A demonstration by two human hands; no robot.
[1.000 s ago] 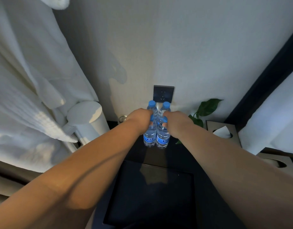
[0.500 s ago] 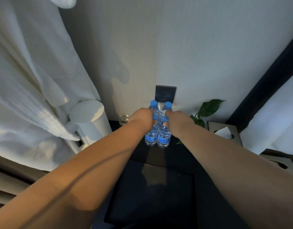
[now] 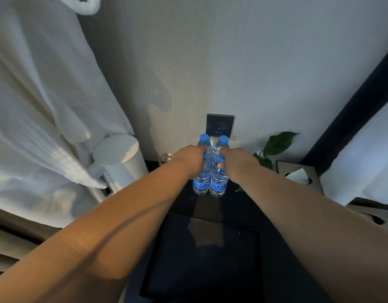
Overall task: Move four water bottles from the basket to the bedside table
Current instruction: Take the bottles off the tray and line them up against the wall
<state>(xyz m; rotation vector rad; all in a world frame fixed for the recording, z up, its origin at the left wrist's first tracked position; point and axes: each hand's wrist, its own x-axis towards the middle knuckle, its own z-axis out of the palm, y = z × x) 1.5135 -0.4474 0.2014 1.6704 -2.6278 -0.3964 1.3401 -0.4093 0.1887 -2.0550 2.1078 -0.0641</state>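
Observation:
Clear water bottles with blue caps and blue labels stand close together on the dark bedside table [image 3: 239, 206], near the wall. Two blue caps [image 3: 204, 137] [image 3: 223, 139] show behind my hands. In front, my left hand [image 3: 188, 159] is closed around the neck of the left front bottle [image 3: 201, 182]. My right hand [image 3: 237, 158] is closed around the neck of the right front bottle [image 3: 218, 183]. Both front bottles are upright, side by side, and their bases appear to rest on the table. No basket can be made out.
A white kettle [image 3: 120, 158] stands left of the bottles, under a hanging white bathrobe [image 3: 35, 106]. A wall socket [image 3: 220, 125] sits just behind them. A green plant [image 3: 276, 145] and a tissue box [image 3: 298, 176] are to the right. A dark rectangular tray [image 3: 201, 259] lies nearer me.
Almost nothing: both hands keep their grip on the front bottles at the same spot, and the view has shifted only slightly.

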